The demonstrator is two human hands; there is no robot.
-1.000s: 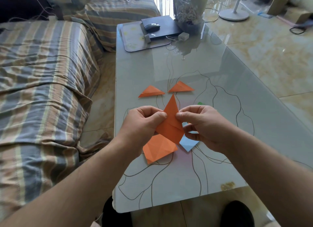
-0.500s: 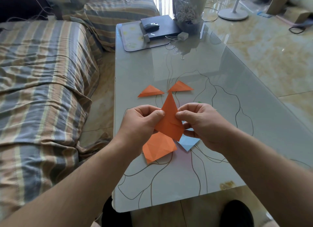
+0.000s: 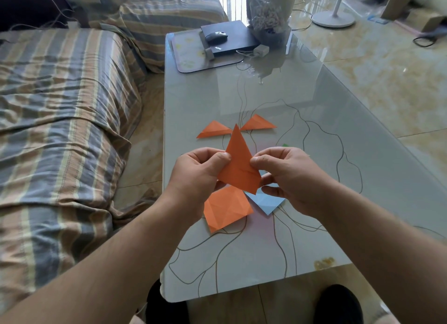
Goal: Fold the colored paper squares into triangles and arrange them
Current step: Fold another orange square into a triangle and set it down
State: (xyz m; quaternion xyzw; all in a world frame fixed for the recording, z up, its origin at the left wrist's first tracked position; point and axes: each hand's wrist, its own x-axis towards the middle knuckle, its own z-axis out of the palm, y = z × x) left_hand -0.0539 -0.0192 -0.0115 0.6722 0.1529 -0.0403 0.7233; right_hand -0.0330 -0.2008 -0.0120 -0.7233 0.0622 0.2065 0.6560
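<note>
Orange paper [image 3: 239, 169], pinched at its side edges between your left hand [image 3: 198, 176] and right hand [image 3: 287, 178] above the table [image 3: 314, 135], looks light and floppy, so grip near the crease.

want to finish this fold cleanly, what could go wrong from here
1. Both hands, left and right, pinch the orange folded paper piece in mid-air, unsupported, so the crease may come out crooked.
2. Its tip overlaps the two finished orange paper triangles in this view; lowering it forward might nudge them.
3. The creased orange paper square and light blue paper sheet directly below could get shifted.
</note>
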